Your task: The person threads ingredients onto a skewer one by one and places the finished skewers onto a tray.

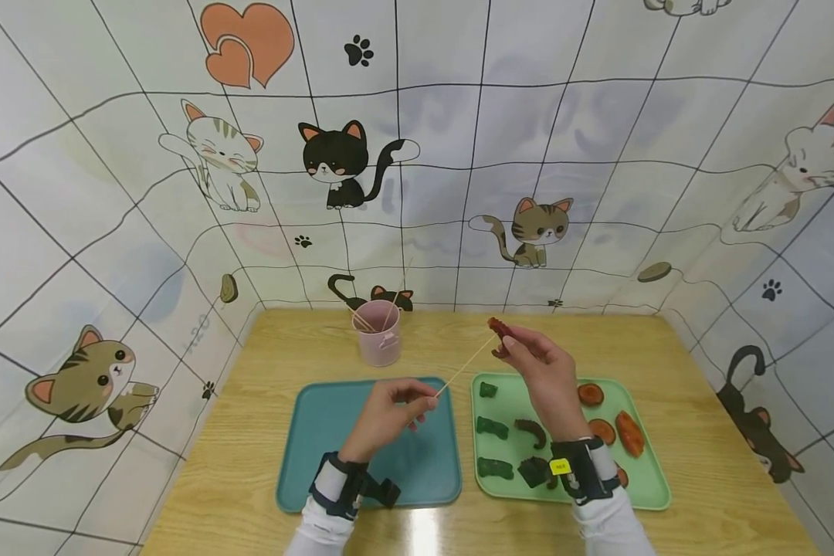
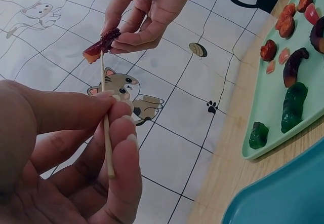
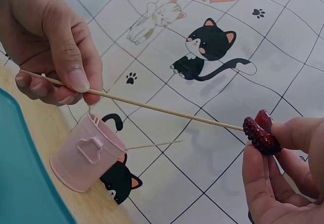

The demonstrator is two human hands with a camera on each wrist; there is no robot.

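Observation:
My left hand [image 1: 388, 413] pinches a thin bamboo skewer [image 3: 177, 113] between thumb and fingers, close to its blunt end. The skewer slants up to the right. At its far end is a dark red, sucker-covered piece like an octopus tentacle [image 3: 260, 134], which my right hand [image 1: 550, 382] pinches between thumb and fingertips. In the left wrist view, the skewer's end meets the side of this tentacle piece [image 2: 104, 45]; whether it has gone in cannot be told. Both hands are raised above the trays, the right one over the green tray [image 1: 516, 401].
Green pepper-like pieces [image 1: 495, 468], curved dark tentacle pieces [image 1: 533, 434], round brownish slices [image 1: 601, 431] and an orange piece [image 1: 628, 434] lie on the green tray. A blue tray [image 1: 320, 432] sits at left. Behind it, a pink bucket [image 1: 378, 351] holds several skewers.

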